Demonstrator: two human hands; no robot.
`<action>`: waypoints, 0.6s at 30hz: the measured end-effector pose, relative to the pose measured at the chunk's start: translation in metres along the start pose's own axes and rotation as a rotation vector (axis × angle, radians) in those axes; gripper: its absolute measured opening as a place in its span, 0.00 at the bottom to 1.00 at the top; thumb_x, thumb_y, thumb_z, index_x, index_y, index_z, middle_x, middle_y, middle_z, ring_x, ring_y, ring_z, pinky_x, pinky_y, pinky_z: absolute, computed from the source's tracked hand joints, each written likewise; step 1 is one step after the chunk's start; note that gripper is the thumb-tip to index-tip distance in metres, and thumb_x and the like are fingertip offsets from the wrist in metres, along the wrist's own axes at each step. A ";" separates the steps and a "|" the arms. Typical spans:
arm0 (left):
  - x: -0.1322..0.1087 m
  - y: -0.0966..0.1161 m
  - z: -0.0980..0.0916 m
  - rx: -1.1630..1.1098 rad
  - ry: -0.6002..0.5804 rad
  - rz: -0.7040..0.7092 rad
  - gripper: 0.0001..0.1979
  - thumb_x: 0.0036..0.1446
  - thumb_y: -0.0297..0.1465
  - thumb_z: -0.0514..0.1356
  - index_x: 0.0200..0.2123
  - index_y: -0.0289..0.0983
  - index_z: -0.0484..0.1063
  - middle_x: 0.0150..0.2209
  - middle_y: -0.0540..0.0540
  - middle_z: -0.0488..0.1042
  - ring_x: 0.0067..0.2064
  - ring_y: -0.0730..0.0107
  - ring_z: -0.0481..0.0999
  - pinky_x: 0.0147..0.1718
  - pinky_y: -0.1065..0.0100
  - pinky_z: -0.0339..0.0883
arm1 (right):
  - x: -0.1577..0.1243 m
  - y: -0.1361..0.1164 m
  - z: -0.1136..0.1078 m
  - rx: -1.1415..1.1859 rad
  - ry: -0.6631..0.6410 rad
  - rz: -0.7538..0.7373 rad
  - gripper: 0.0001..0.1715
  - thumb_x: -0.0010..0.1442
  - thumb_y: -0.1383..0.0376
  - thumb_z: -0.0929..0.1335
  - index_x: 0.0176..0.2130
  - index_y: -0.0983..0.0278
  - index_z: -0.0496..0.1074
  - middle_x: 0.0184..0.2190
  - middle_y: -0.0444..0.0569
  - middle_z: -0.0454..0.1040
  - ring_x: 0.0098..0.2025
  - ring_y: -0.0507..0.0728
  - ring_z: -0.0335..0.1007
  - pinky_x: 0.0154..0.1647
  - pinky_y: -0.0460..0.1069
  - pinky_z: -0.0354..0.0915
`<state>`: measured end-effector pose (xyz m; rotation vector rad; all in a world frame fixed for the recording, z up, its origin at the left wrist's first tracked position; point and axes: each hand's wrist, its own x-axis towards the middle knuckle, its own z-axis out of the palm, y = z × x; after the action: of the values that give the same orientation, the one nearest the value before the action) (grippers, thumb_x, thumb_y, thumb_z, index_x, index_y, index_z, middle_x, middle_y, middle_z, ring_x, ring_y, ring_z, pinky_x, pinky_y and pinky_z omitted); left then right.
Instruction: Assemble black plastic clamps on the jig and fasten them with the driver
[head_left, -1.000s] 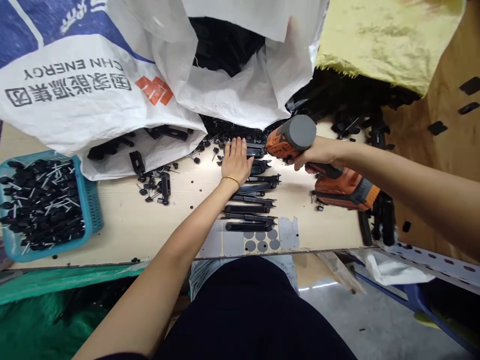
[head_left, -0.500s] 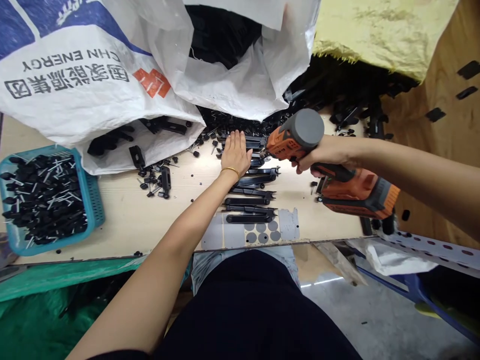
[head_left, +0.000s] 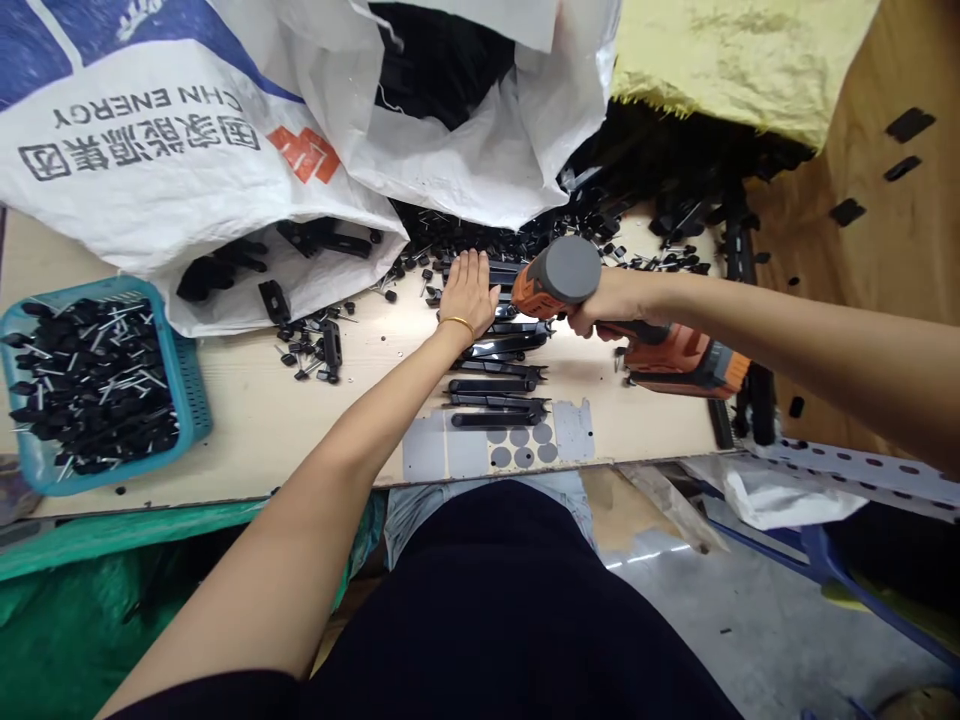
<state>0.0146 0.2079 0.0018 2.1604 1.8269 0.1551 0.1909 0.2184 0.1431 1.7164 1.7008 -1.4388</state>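
Observation:
My left hand (head_left: 468, 292) lies flat, palm down, on the upper end of a row of black plastic parts (head_left: 499, 387). Its fingers are stretched out and point away from me. My right hand (head_left: 606, 302) is wrapped round the handle of an orange and black power drill (head_left: 679, 360). The drill's round dark rear end faces up, and its front is over the row just right of my left hand. The tip of the drill is hidden. Black knobs with metal pins (head_left: 307, 350) lie loose on the table (head_left: 277, 435).
A blue basket (head_left: 196, 400) full of pinned knobs stands at the left. White sacks (head_left: 135, 190) with black parts lie along the back, and a yellow sack (head_left: 742, 60) is at the back right. Grey sheets (head_left: 426, 447) lie at the front edge.
The drill and my right hand have shifted left, closer to my left hand, and the drill is turned a little. My left hand stays flat on the parts. The whole view has shifted slightly.

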 end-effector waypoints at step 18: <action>-0.051 0.015 0.009 -0.021 -0.032 0.017 0.32 0.65 0.36 0.47 0.68 0.29 0.44 0.70 0.33 0.38 0.70 0.50 0.37 0.66 0.52 0.38 | -0.048 0.032 0.018 0.023 -0.051 0.038 0.20 0.42 0.72 0.73 0.38 0.65 0.70 0.20 0.41 0.62 0.17 0.48 0.58 0.16 0.44 0.60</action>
<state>0.0220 0.1543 0.0038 2.1528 1.7817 0.1415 0.2219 0.1700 0.1608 1.7001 1.6233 -1.4785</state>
